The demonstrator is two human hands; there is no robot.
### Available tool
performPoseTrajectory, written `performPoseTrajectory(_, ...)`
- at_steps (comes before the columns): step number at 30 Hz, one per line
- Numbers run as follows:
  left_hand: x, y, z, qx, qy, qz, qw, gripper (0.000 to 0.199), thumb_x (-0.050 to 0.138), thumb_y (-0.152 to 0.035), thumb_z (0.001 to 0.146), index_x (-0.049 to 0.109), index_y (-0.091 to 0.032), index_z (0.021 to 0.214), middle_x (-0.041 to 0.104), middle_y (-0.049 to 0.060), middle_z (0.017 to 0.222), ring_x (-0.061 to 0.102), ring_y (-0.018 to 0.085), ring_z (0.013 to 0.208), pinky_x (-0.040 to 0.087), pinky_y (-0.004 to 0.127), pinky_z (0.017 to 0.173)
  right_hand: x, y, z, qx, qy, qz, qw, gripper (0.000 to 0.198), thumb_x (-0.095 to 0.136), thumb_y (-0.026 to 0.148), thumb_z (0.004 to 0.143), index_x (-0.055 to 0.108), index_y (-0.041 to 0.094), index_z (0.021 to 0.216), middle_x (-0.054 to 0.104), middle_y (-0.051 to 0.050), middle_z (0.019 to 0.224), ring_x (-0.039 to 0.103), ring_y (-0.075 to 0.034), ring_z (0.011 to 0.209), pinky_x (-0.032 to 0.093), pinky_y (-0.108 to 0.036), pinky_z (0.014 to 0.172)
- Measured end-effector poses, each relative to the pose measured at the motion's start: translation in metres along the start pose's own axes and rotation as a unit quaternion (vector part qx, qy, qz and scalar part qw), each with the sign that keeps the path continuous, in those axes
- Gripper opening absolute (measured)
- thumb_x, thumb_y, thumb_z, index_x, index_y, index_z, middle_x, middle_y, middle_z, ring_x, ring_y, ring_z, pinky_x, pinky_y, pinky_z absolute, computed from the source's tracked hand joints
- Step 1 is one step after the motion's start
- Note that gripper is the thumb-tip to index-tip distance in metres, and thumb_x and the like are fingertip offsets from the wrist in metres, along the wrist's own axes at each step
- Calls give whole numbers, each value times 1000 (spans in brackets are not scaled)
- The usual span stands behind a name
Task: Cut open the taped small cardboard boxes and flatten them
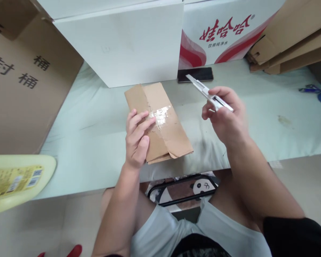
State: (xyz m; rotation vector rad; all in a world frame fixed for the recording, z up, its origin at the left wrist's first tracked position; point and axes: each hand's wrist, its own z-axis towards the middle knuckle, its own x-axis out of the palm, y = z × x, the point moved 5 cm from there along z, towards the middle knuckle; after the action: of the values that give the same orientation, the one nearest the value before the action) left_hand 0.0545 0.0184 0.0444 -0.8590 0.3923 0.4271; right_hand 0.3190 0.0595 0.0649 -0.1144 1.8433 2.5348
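1. Near front edge of tabletop (256, 117), centre: flat taped cardboard parcel (158, 121), long axis running from front-right toward rear-left.
2. L hand (137, 139) lies flat on parcel's left half, fingers spread over the clear tape seam; no closed grip, just pressing.
3. R hand (224, 114) closed around white utility knife (209, 93), held above tabletop, tip pointing rear-left.
4. Parcel sits left of and below the knife, apart from it; L hand nearer.
5. Black phone (195, 74) behind, by white box (123, 46).
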Motion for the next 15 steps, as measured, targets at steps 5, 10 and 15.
performPoseTrajectory(5,0,-2,-2,10,3,8,1000,46,40,-54,104,68,-32,133,60,4,144,41,32,149,23,59,131,13,31,-15,-152,21,-24,988,33,78,43,87,60,30,111,52,3,74,47,-12,59,39,-28,54)
performPoseTrajectory(10,0,-4,-2,8,10,14,1000,47,40,-54,104,67,-31,135,60,5,144,42,32,149,24,58,130,25,39,-24,-197,24,-54,979,30,71,53,90,62,29,105,55,0,78,50,-15,62,43,-32,55)
performPoseTrajectory(15,0,-7,-2,21,14,23,999,46,38,-50,105,64,-31,137,59,5,147,40,30,150,25,56,131,30,43,-28,-164,17,-110,980,14,62,38,98,64,25,93,57,0,75,49,-13,59,44,-30,56)
